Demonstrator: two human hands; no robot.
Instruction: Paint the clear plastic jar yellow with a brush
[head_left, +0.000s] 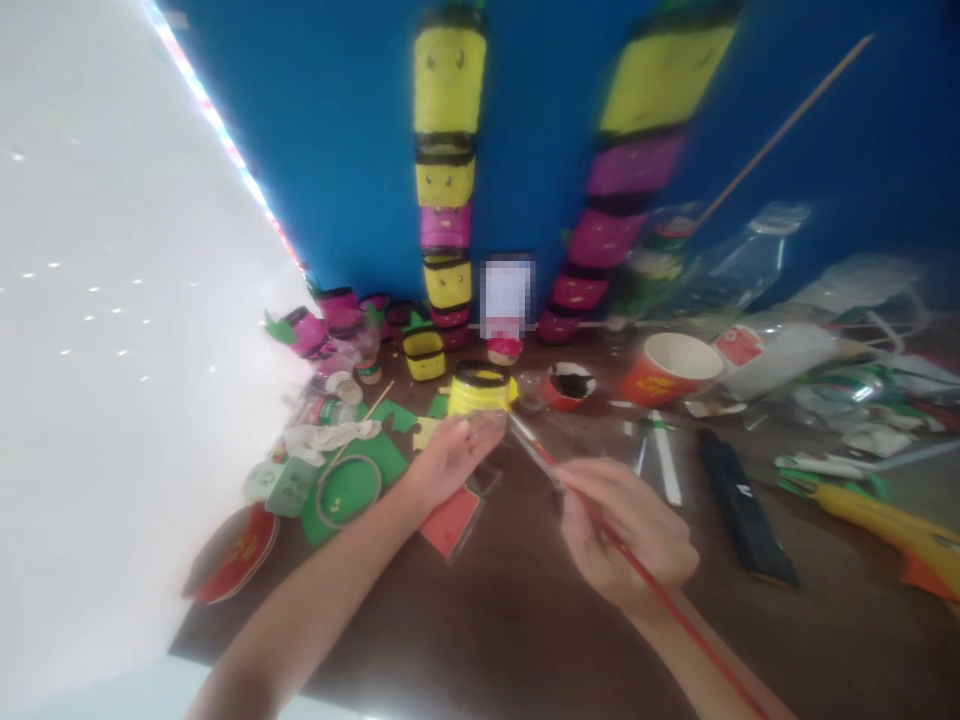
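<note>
My right hand [626,535] is closed round a long red-handled paintbrush [592,510], whose tip points up and left towards my left hand. My left hand [450,450] lies with its fingers stretched out flat, resting on something clear that I cannot make out, just in front of a yellow painted cup with a black rim [480,390]. A red card in a clear sleeve [454,520] lies under my left wrist. The picture is blurred.
Stacks of yellow and pink painted cups [446,170] lean on a blue wall. On the brown table lie a red paper cup [671,368], a small cup with black paint [568,385], green cut-outs [349,485], a black bar [746,505], a yellow glue gun [892,520] and clear plastic bottles [750,260].
</note>
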